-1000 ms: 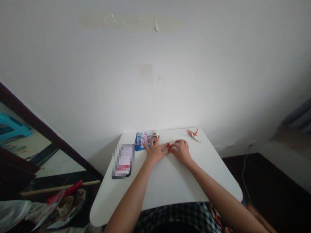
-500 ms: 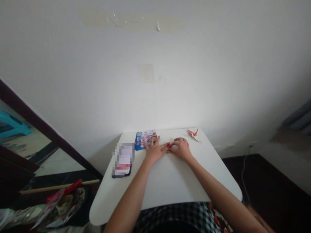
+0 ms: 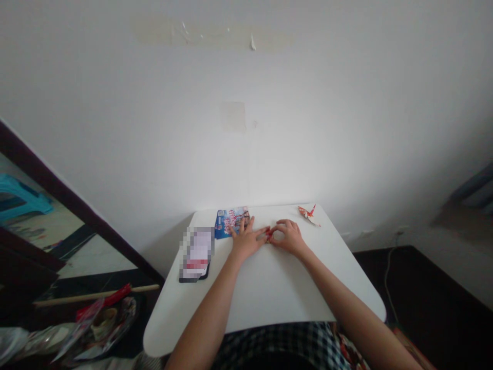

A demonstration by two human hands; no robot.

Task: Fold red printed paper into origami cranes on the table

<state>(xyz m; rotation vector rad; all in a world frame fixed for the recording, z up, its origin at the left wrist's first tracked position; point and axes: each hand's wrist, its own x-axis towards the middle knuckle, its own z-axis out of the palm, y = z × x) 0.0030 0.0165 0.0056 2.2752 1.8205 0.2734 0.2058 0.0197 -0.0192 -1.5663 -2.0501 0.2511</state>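
A small piece of red folded paper [image 3: 268,235] lies on the white table [image 3: 277,288], mostly covered by fingertips. My left hand [image 3: 247,241] lies spread, its thumb and index finger reaching the paper's left side. Its other fingers rest over the lower right of a blue printed leaflet [image 3: 223,226]. On the paper's right side, my right hand [image 3: 289,239] pinches with thumb and index finger, the other fingers curled above. The exact shape of the paper is too small to make out.
A red-and-white folded paper bird [image 3: 308,213] sits at the table's back right. On the left lies a phone [image 3: 197,255] with a blurred screen. A white wall [image 3: 269,154] rises behind the table. Assorted items, including a wooden stick [image 3: 96,296], lie at lower left.
The right hand's fingers have shifted slightly at the paper, with its thumb and index finger now forming a rounder pinch. The left hand stays in place. The view has shifted slightly.
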